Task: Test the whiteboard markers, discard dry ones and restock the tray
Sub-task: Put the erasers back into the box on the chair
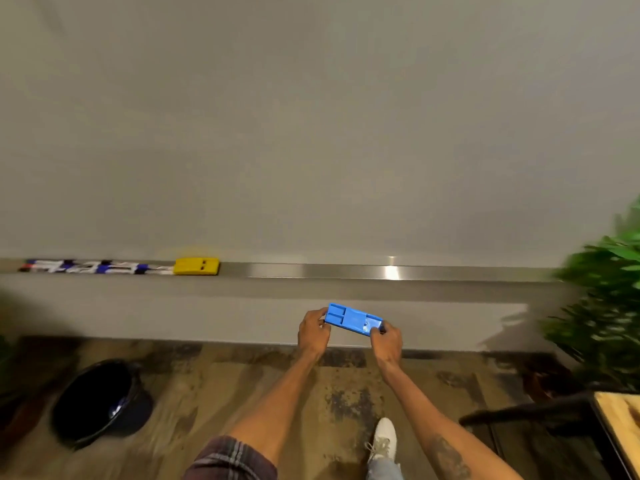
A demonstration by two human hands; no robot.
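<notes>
Fingers [320, 315] of left hand [312, 332] & right hand [386, 341] pinch ends of 1 blue plastic tray [353, 318], held below metal ledge [346, 271]. At ledge's left end: blurred markers [97, 267], count unclear, touching 1 yellow block [196, 266]. 1 round black bin [98, 401] on floor.

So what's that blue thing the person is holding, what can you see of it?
The blue tray looks like moulded plastic: a flat, long rectangle with shallow compartments, two small ones at its left end and a longer one beside them. Nothing shows in the compartments, though the picture is blurred. It is held in the air, tilted down to the right, below the metal ledge of the whiteboard. The left hand grips its left end, the right hand its right end; nothing else touches it.
</notes>
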